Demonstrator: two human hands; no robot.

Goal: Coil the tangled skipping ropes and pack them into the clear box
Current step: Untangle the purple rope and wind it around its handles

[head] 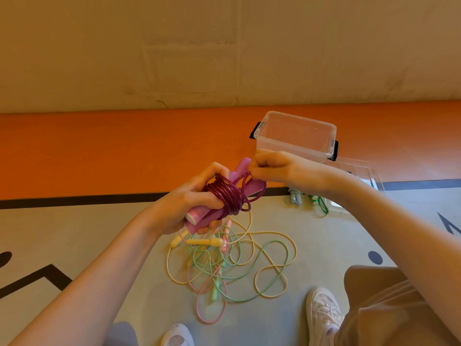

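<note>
A: What is the left hand (189,203) holding?

B: It grips two pink handles (199,216) together. A purple rope (230,196) is wound round them in many loops, just beside the fingers.

A: And the right hand (272,168)?

B: Its fingers are curled tight. They pinch a loose loop of the purple rope, up by the top end of the handles.

A: Where are the other ropes?

B: They lie in a tangle (232,265) on the floor (124,233), under the two hands. There is a yellow rope, a green one and a pink one, all mixed up. A yellow handle (207,242) lies on top of the pile.

A: Where is the box (296,136)?

B: It sits on the floor by the wall, past the right hand. It is clear and open at the top. Its lid (359,176) lies just beside it, on the right.

A: Anything else near it?

B: Two small rope bundles (306,199) lie on the floor near the lid. One looks pale blue and one is green.

A: Can the person be seen?

B: Two white shoes (323,313) show at the bottom, and a tan trouser leg (389,308)
</note>
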